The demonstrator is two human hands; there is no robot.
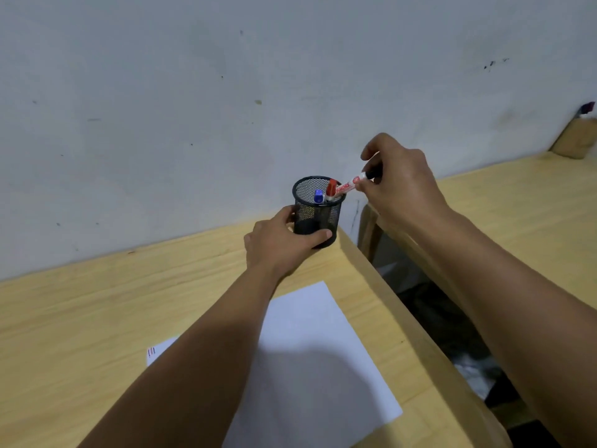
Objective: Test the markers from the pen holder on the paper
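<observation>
A black mesh pen holder (pixel 318 208) stands at the far right corner of the wooden table (pixel 97 312). My left hand (pixel 281 242) grips its lower part. Inside stand a blue-capped marker (pixel 318 196) and a red-capped marker (pixel 331 188). My right hand (pixel 397 181) pinches the black-capped end of a white marker (pixel 350 184) that slants with its lower end at the holder's rim. A white sheet of paper (pixel 316 357) lies on the table nearer to me, with short red and dark strokes (pixel 151 351) near its left corner.
A grey wall rises right behind the table. A gap (pixel 429 305) with dark clutter separates this table from a second wooden table (pixel 517 205) on the right. A brown box (pixel 573 137) stands at that table's far end.
</observation>
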